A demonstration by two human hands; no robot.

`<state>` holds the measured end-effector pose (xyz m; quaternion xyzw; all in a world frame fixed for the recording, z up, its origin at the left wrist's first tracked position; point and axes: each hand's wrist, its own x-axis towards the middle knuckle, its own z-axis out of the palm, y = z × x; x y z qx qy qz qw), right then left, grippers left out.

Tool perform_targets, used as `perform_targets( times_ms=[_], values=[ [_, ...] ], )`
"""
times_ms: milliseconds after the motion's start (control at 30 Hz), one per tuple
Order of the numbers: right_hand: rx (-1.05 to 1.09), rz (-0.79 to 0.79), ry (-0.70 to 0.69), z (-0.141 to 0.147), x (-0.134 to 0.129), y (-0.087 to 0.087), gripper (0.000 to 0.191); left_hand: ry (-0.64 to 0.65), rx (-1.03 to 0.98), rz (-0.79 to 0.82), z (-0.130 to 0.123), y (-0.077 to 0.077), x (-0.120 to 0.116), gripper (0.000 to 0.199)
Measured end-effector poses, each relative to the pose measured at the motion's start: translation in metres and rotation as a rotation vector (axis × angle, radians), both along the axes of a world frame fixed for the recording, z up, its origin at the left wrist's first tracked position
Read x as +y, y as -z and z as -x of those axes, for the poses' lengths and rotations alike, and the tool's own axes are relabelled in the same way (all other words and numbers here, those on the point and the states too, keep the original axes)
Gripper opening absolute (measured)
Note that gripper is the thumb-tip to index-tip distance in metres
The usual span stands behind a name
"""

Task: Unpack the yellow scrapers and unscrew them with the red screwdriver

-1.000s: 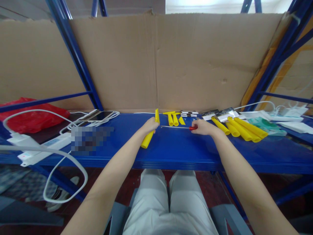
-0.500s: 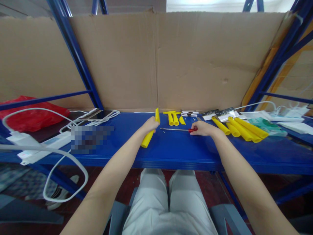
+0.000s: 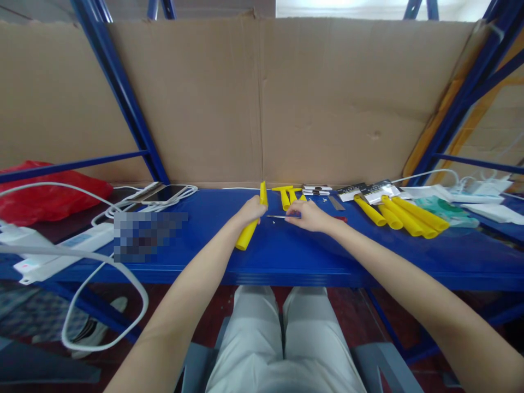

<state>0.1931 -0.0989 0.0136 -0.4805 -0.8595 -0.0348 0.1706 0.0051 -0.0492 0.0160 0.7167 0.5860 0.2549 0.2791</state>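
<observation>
My left hand is closed around a yellow plastic T-shaped handle, which tilts with its lower end toward the table's front edge. My right hand is over the shaft of a screwdriver lying on the blue table, its fingers stretched leftward and slightly apart. The screwdriver's red handle shows beyond the wrist; its tip points at my left hand. A tiny screw lies just below that tip. Behind my right hand are more yellow T-shaped pieces, partly covered by the fingers.
Small black-and-white packs, tiny screws and a flat grey blade lie farther back. Several yellow handles are on the right by black printed packets. Leftward are a phone, white power strip and red bag.
My right hand has let go of the screwdriver's red handle and moved left over its shaft, uncovering the grey blade. My left hand keeps holding the yellow handle in place.
</observation>
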Motion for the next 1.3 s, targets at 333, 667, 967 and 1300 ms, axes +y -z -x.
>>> perform_targets(
  times_ms=[333, 667, 967, 1300],
  values=[
    [-0.186, 0.072, 0.120, 0.053, 0.007, 0.005, 0.021, 0.012, 0.008, -0.006, -0.003, -0.003, -0.007, 0.029],
    [-0.471, 0.285, -0.021, 0.056, 0.009, -0.015, 0.029, 0.006, 0.101, -0.038, -0.006, -0.009, -0.014, 0.034],
    [-0.271, 0.272, 0.002, 0.022, 0.019, -0.033, 0.019, -0.018, 0.158, -0.054, -0.001, -0.008, -0.011, 0.034],
    [-0.084, 0.265, 0.626, -0.099, 0.086, -0.026, 0.021, -0.030, 0.160, -0.004, -0.004, -0.014, -0.017, 0.035]
  ],
)
